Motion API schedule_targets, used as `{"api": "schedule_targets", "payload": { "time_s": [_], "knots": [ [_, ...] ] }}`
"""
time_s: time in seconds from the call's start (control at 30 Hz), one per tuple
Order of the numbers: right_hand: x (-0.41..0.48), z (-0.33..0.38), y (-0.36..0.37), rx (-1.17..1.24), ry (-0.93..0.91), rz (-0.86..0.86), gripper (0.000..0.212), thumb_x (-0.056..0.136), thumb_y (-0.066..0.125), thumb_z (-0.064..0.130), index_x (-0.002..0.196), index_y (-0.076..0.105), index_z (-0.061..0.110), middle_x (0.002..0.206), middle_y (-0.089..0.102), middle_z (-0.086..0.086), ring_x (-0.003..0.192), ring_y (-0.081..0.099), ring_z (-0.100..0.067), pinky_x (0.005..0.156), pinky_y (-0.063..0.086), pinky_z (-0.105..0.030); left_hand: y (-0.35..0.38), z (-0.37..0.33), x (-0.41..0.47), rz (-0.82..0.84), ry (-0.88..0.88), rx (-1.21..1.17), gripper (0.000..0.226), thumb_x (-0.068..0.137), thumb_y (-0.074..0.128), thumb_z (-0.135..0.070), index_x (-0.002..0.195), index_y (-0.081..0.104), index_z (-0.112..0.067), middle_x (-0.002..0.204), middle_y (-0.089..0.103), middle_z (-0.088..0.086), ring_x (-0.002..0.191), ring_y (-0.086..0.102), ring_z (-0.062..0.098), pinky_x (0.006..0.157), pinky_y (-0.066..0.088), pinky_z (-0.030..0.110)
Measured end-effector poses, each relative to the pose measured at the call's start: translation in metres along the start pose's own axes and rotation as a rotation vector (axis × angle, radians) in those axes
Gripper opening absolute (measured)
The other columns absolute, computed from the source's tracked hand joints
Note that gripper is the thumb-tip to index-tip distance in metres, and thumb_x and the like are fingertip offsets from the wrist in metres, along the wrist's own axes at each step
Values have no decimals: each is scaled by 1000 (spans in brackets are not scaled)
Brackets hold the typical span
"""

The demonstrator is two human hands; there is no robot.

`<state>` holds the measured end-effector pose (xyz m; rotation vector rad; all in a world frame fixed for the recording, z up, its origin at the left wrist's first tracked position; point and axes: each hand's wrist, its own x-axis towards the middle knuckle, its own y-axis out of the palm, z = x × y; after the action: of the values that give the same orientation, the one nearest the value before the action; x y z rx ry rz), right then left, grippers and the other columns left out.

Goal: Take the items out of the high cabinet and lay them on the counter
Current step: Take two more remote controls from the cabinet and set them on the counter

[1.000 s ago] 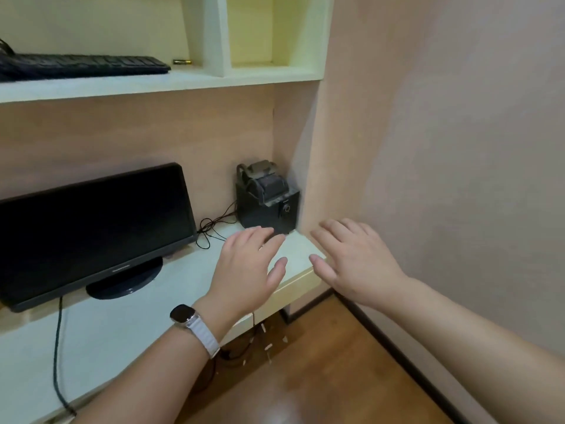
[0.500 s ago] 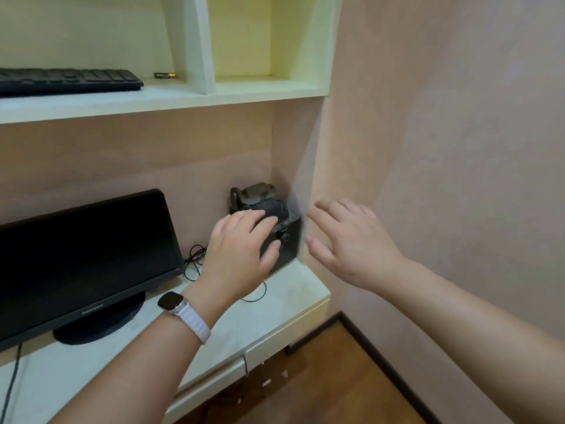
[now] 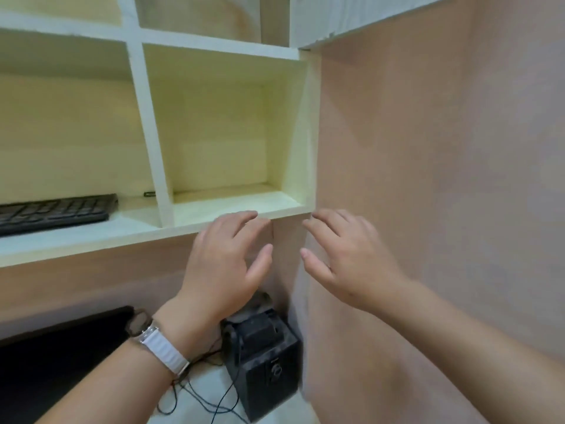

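A pale yellow shelf unit fills the upper left, and its right cubby holds nothing. A black keyboard lies on the shelf at the left, with a small dark battery-like item behind it by the divider. My left hand, with a white-strapped watch on its wrist, is raised open just below the shelf's front edge. My right hand is open beside it, in front of the side wall. Neither hand holds anything. A closed cabinet door shows at the top right.
A black speaker box with thin black cables stands on the white counter below my hands. The top edge of a dark monitor shows at the lower left. A pinkish wall closes off the right side.
The view has tilted upward, so the shelf cubbies now fill the frame. Both open hands have risen from near the speaker on the counter to the shelf's front edge.
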<state>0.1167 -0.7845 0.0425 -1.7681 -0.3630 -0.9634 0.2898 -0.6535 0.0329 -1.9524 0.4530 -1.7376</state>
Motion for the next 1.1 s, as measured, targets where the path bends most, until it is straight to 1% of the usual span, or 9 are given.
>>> {"api": "schedule_targets", "payload": {
  "time_s": [0.13, 0.27, 0.4, 0.53, 0.6, 0.7, 0.83, 1.0, 1.1],
  "knots": [
    [49, -21, -5, 7, -39, -122, 47, 87, 49, 44, 112, 67, 9, 116, 65, -11, 107, 60, -33, 82, 44, -39, -16, 5, 54, -93, 39, 31, 43, 84, 54, -40, 118, 65, -16, 122, 63, 6, 110, 57, 27, 89, 46, 42],
    [101, -31, -14, -5, -70, -198, 48, 87, 48, 44, 113, 67, 9, 117, 65, -12, 108, 59, -34, 82, 45, -40, -37, 14, 111, -173, 82, 59, 45, 84, 52, -42, 120, 64, -17, 126, 60, 4, 116, 53, 22, 91, 41, 39],
    [156, -31, -29, -29, -140, -296, 50, 88, 48, 44, 116, 66, 7, 119, 64, -15, 109, 59, -35, 84, 47, -42, -63, 28, 170, -258, 156, 96, 45, 85, 52, -40, 121, 63, -16, 126, 60, 5, 117, 53, 25, 95, 45, 45],
    [215, -26, -46, -114, -183, -382, 50, 88, 47, 45, 112, 67, 6, 111, 66, -15, 101, 61, -35, 84, 45, -43, -94, 43, 230, -230, 146, 89, 45, 86, 52, -37, 125, 59, -17, 128, 57, 3, 119, 50, 23, 97, 44, 43],
    [244, -24, -53, -154, -195, -321, 53, 88, 42, 48, 111, 65, 7, 107, 66, -13, 97, 60, -35, 81, 46, -43, -106, 51, 256, -160, 112, 114, 49, 85, 48, -41, 127, 57, -18, 129, 56, 3, 121, 49, 24, 99, 43, 43],
    [277, -19, -61, -129, -154, -153, 60, 89, 29, 57, 118, 57, 12, 115, 59, -8, 105, 54, -31, 82, 47, -43, -113, 62, 289, -20, 82, 190, 49, 86, 47, -38, 130, 53, -19, 133, 54, 3, 122, 48, 24, 102, 40, 41],
    [306, -18, -57, 71, -42, 68, 62, 92, 35, 66, 134, 45, 22, 128, 49, 0, 122, 43, -21, 94, 45, -44, -114, 68, 323, 202, -54, 242, 45, 90, 49, -24, 135, 49, -23, 140, 50, 4, 127, 46, 23, 100, 39, 33],
    [325, -20, -49, 170, -4, 273, 94, 76, 22, 87, 145, 35, 24, 129, 47, -1, 124, 43, -23, 100, 42, -46, -110, 67, 355, 561, -145, 397, 50, 91, 44, -13, 139, 44, -26, 143, 48, 2, 125, 48, 23, 90, 38, 29],
    [335, -21, -48, 164, -24, 354, 109, 65, 15, 95, 155, 17, 32, 134, 51, -4, 125, 46, -25, 101, 43, -45, -102, 67, 363, 743, -167, 489, 61, 88, 49, -7, 145, 37, -26, 146, 45, 1, 127, 46, 23, 90, 38, 29]
  ]
}}
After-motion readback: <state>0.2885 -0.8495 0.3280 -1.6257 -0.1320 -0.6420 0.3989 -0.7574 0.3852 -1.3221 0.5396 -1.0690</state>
